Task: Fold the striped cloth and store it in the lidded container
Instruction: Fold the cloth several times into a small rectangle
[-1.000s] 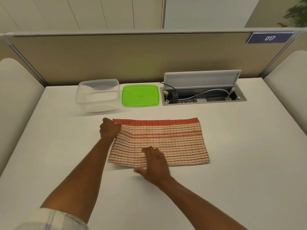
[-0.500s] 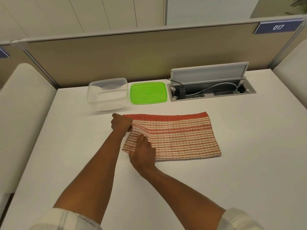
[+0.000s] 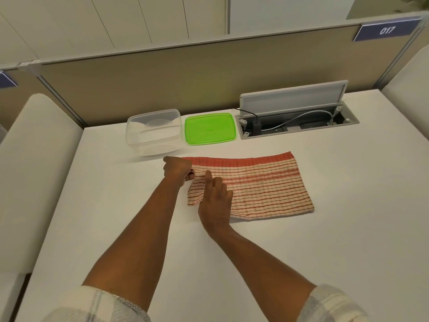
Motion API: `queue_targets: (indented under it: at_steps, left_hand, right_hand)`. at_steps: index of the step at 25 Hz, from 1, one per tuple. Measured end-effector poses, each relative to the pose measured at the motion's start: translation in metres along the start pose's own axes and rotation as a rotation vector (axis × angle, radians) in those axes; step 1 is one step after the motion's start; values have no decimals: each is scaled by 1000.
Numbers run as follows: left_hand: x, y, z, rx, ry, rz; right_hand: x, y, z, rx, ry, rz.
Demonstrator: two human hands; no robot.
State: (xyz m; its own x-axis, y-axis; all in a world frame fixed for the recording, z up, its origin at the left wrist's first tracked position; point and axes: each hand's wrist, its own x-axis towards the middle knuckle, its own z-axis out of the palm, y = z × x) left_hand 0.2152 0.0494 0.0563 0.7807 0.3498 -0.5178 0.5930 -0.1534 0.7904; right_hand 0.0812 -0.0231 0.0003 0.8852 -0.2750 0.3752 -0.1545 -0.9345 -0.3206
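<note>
My left hand (image 3: 177,169) pinches the cloth's (image 3: 255,189) far-left corner; my right hand (image 3: 214,201) presses its left edge, fingers together. The cloth lies just before the open tub (image 3: 154,132) and green lid (image 3: 210,128).

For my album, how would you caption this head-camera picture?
Both hands, left hand and right hand, gather the striped cloth beside the open container and green lid.
</note>
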Motion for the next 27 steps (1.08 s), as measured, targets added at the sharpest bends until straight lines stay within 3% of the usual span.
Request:
queue_targets:
  at_steps: [6, 11, 18, 22, 27]
  left_hand:
    - [4, 8, -3, 248, 51, 182]
    - [-10, 18, 25, 213, -34, 345]
    - [-52, 34, 106, 164, -185, 512]
    - [-71, 34, 157, 162, -260, 517]
    - [-99, 21, 247, 231, -337, 468]
  right_hand:
    - [-20, 8, -10, 121, 72, -118]
    - [-25, 24, -35, 350, 10, -53]
    - [-13, 84, -75, 775, -98, 363]
    - [-3, 126, -89, 968, -160, 640]
    - [1, 206, -95, 1082, -191, 837]
